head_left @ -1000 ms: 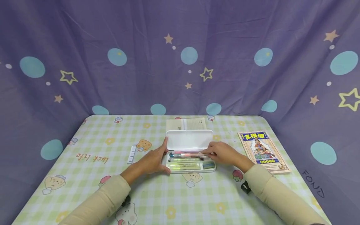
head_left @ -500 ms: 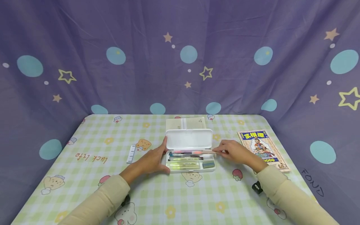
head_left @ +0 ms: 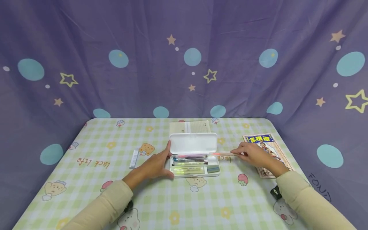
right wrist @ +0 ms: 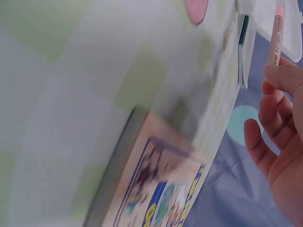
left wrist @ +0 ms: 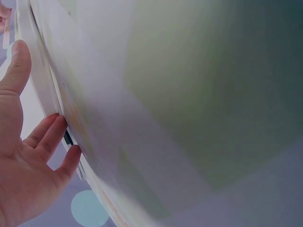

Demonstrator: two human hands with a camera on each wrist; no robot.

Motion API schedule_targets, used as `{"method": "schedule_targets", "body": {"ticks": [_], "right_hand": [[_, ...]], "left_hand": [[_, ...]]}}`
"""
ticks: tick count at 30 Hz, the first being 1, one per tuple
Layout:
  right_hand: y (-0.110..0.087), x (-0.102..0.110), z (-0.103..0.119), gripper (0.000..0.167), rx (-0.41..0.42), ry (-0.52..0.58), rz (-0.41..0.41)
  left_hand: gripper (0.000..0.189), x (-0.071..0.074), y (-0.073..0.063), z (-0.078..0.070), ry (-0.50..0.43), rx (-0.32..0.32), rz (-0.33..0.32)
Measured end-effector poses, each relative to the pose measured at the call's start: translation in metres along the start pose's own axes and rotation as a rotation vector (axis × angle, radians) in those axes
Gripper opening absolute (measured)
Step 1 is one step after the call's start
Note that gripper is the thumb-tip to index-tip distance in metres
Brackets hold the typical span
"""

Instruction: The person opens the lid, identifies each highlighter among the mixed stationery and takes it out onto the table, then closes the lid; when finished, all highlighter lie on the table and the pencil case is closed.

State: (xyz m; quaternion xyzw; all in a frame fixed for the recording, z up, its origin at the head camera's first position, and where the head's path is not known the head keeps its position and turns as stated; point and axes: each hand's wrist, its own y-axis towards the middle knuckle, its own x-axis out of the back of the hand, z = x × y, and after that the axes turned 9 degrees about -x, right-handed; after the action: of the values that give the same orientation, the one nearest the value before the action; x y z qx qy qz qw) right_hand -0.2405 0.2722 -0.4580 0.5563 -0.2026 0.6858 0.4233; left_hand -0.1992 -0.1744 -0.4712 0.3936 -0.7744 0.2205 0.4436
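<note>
A white pencil case (head_left: pixel 193 143) lies with its lid up at the middle of the table. Several pens (head_left: pixel 189 157), yellow highlighters (head_left: pixel 188 170) and a blue-grey eraser (head_left: pixel 213 168) are inside. My left hand (head_left: pixel 156 164) rests against the case's left end, thumb at the front corner and fingers spread toward the lid; the left wrist view shows fingertips on its edge. To the right of the case, my right hand (head_left: pixel 250 155) pinches a pale pink highlighter (right wrist: pixel 276 38) by one end between thumb and forefinger. Its other end points left, overlapping the case's right edge in the head view.
A comic-style book (head_left: pixel 265 145) lies at the right, partly behind the right hand. Behind the lid is a cream notebook (head_left: pixel 198 126). A small white and blue strip (head_left: pixel 134 159) lies left of the case. A purple curtain (head_left: pixel 184 95) hangs behind the table.
My right hand has moved to the right with the pink highlighter, drawing it out of the pencil case. The left hand and the case have stayed in place.
</note>
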Motion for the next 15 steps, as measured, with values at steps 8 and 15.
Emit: {"method": "schedule_targets", "body": {"ticks": [8, 15], "right_hand": [[-0.012, 0.008, -0.015, 0.026, -0.106, -0.066, 0.043], [-0.019, 0.005, -0.024, 0.025, -0.141, -0.003, 0.081]], "left_hand": [[0.148, 0.001, 0.001, -0.003, -0.006, 0.010, 0.000], [0.149, -0.001, 0.000, 0.001, -0.009, 0.018, 0.000]]}}
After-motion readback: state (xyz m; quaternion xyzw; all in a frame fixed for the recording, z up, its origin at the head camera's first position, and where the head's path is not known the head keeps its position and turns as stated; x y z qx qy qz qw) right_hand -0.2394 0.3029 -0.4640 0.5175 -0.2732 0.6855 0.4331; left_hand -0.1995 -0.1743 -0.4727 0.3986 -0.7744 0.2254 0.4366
